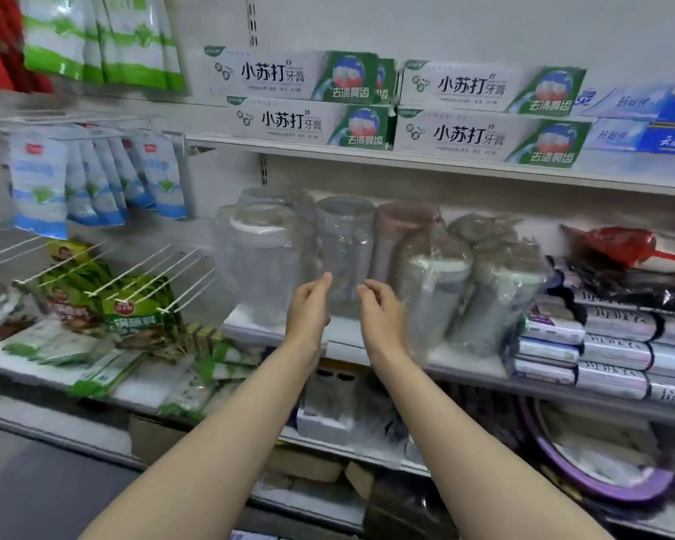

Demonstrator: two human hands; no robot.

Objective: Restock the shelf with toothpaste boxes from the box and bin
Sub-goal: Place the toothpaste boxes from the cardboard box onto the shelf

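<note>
White-and-green toothpaste boxes (312,122) lie stacked two high in two columns on the upper shelf (445,165), with blue-and-white toothpaste boxes (647,126) to their right. My left hand (308,305) and my right hand (380,309) are both raised side by side in front of the middle shelf, well below the toothpaste. Their fingers are loosely curled and neither holds anything. No supply box or bin is clearly in view.
Plastic-wrapped cups and jars (347,251) fill the middle shelf (464,370) behind my hands. Stacked bag rolls (608,344) sit at right, hanging packets (94,181) and wire hooks (153,274) at left. A purple basin (593,473) lies on a lower shelf.
</note>
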